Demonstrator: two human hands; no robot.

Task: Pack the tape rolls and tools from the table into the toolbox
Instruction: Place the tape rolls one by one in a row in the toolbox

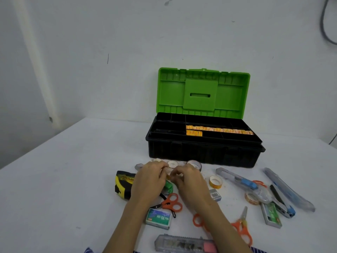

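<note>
Clear plastic nearest you: a utility knife (184,243) lies well in front of the toolbox (204,152), close to your body, with an orange-handled pair of scissors (242,225) to its right and a box of staples (159,218) just beyond. A second pair of orange scissors (170,202) sits by that box, partly under your left forearm.

Your hands come next — the left hand (148,178) and right hand (187,179) are drawn close together over a cluster of small tape rolls (172,164) just in front of the toolbox. The fingers of both are curled as if gathering the rolls, but you cannot tell from this view exactly which roll each one pinches. A yellow-and-black tape measure (123,184) rests beside your left hand, and a loose orange roll (215,181) lies right of your right hand. Further right, two more knives, a stapler and another roll lie scattered.

Beyond all this the toolbox stands open, green lid (203,92) up. Its tray holds a row of orange rolls (218,129) — so packing has begun, yet most rolls and seemingly every tool remain on the table (63,179).
</note>
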